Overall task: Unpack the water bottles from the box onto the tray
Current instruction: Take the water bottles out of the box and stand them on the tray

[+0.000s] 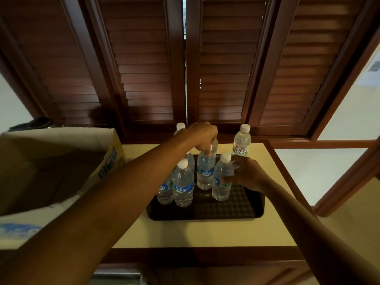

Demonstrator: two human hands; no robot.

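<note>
A dark patterned tray (242,204) lies on the cream tabletop with several clear blue-labelled water bottles standing on it. My left hand (202,136) grips the cap of the middle bottle (204,173) from above. My right hand (247,173) wraps the side of the right-hand bottle (221,182), which stands upright on the tray. Two more bottles (183,186) stand at the tray's left. The open cardboard box (61,161) sits to the left; its inside is dark and I cannot tell what it holds.
A bottle with a green and red label (241,142) stands on the table behind the tray, off it. Another white cap (181,126) shows behind my left hand. Wooden louvred shutters (185,68) close off the back. The table's right edge (287,175) drops to the floor.
</note>
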